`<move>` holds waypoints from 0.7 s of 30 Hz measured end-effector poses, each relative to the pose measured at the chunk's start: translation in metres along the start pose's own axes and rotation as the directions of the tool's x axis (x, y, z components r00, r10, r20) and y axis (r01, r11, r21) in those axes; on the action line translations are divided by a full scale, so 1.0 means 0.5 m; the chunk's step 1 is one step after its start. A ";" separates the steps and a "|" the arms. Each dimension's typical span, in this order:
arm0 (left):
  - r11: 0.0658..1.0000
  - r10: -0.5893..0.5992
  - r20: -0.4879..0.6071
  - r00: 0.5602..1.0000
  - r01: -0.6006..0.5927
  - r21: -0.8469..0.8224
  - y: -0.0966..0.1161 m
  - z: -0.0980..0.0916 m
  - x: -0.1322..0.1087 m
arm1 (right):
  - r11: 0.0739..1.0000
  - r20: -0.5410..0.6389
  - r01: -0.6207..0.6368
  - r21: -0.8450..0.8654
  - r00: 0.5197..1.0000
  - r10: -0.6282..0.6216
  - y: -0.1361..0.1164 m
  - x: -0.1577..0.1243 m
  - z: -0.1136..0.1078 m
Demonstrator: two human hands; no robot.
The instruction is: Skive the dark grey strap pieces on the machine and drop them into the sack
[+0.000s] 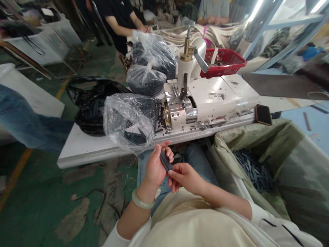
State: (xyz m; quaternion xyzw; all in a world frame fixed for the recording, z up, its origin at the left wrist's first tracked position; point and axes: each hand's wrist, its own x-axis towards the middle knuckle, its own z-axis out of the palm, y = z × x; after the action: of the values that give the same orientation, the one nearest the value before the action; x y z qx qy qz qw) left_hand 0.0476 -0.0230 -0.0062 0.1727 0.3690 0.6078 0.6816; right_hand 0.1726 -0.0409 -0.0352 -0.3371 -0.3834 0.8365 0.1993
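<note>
A small stack of dark grey strips (166,160) is held between my two hands, above my lap. My left hand (155,165) wraps its fingers and thumb around the upper part of the stack. At its lower end, my right hand (183,175) pinches the strips between thumb and fingers. Just beyond my hands stands a white machine (180,113) with a metal head and dark scraps around its base. To its left, an open clear plastic bag (128,120) with dark pieces inside lies at the table edge.
A black plastic bag (89,116) and tied clear bags (146,80) crowd the table's left. A red basket (223,61) sits behind the machine, a phone (263,114) at its right. A cloth-lined bin (226,140) holds many dark strips. Other people (118,24) stand across the table.
</note>
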 end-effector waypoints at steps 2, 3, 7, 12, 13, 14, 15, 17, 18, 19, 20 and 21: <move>0.993 -0.039 -0.004 0.999 0.039 0.113 0.004 -0.015 -0.013 | 1.000 -0.027 0.030 0.001 0.999 -0.030 -0.002 0.001 -0.006; 0.983 -0.091 -0.002 0.996 0.090 0.163 0.005 -0.021 -0.018 | 0.999 -0.034 0.038 0.006 0.999 -0.038 -0.003 0.000 -0.010; 0.947 -0.245 -0.020 0.969 0.244 0.208 -0.004 -0.031 -0.021 | 0.997 0.000 0.024 0.068 1.000 -0.024 -0.008 -0.011 -0.025; 0.993 0.041 -0.135 0.990 -0.026 0.112 0.007 -0.038 0.006 | 0.984 0.003 -0.015 0.178 1.000 0.015 -0.014 -0.031 -0.054; 0.985 0.134 -0.168 0.977 -0.113 0.129 0.015 -0.043 0.012 | 0.983 0.016 -0.025 0.183 1.000 0.023 -0.016 -0.035 -0.061; 0.970 0.205 -0.183 0.962 -0.175 0.166 0.023 -0.048 0.016 | 0.982 0.035 -0.035 0.185 0.999 0.029 -0.017 -0.039 -0.067; 0.957 0.234 -0.172 0.957 -0.196 0.214 0.031 -0.053 0.019 | 0.982 0.058 -0.044 0.184 0.998 0.034 -0.018 -0.042 -0.072; 0.936 0.175 -0.102 0.979 -0.133 0.326 0.041 -0.061 0.018 | 0.982 0.098 -0.059 0.178 0.994 0.042 -0.018 -0.046 -0.079; 0.919 0.114 -0.066 0.991 -0.080 0.385 0.042 -0.064 0.015 | 0.983 0.117 -0.068 0.170 0.992 0.048 -0.017 -0.046 -0.082; 0.897 0.053 -0.038 0.998 -0.031 0.442 0.041 -0.065 0.012 | 0.984 0.134 -0.077 0.160 0.989 0.056 -0.017 -0.047 -0.083; 0.871 0.011 -0.023 1.000 0.002 0.492 0.038 -0.064 0.008 | 0.985 0.152 -0.088 0.149 0.986 0.066 -0.017 -0.047 -0.084; 0.848 -0.010 -0.023 1.000 0.020 0.530 0.034 -0.063 0.005 | 0.985 0.171 -0.100 0.139 0.982 0.076 -0.017 -0.047 -0.086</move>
State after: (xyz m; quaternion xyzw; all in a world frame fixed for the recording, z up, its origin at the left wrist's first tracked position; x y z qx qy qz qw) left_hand 0.0133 -0.0238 -0.0163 0.3453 0.5302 0.4787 0.6086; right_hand 0.2203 -0.0277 -0.0392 -0.2676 -0.3208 0.8954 0.1539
